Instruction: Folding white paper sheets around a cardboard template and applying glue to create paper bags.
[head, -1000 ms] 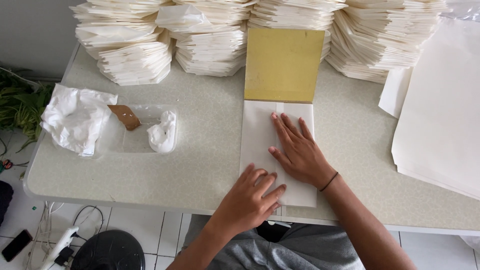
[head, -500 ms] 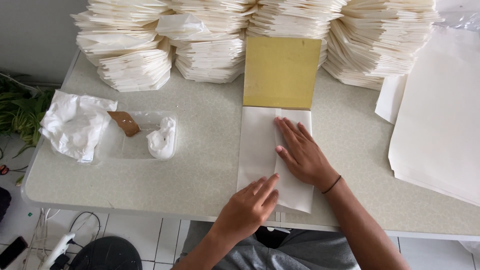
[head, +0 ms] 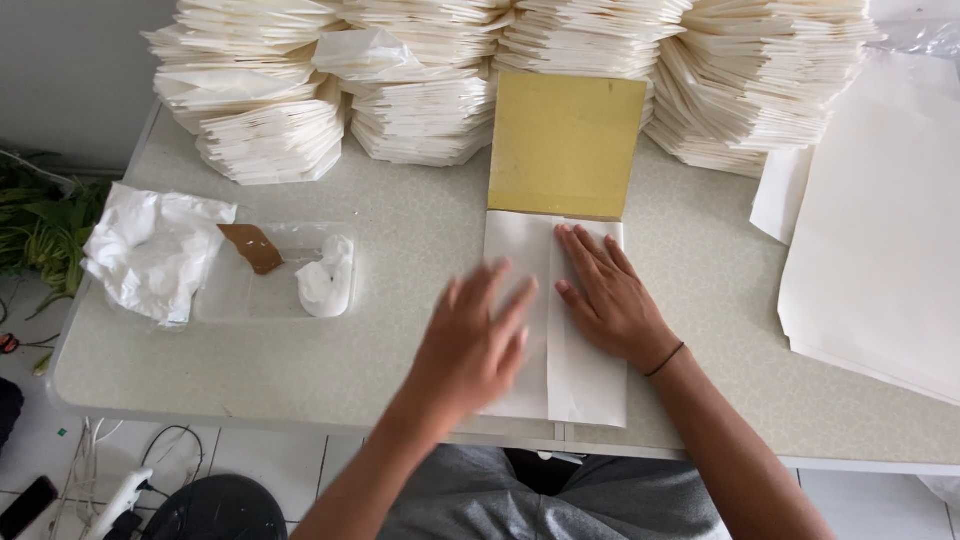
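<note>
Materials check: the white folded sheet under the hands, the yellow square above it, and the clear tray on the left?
White folded sheet: looks like thin matte paper; it shows a sharp straight fold line and lies flat. Yellow square: probably stiff card or board, dull, slightly mottled, with straight edges. Clear tray: likely thin transparent plastic; the tabletop shows through it. Right hand presses the sheet; left hand is blurred above it.

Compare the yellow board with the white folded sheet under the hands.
The yellow board is yellow and nearly square; the white sheet is white and longer than wide. The board lies bare, farther from the person; the sheet is pressed by the right hand, with the blurred left hand over its left part. The sheet shows a lengthwise fold line; the board shows none. Both lie flat on the table, meeting edge to edge.
</note>
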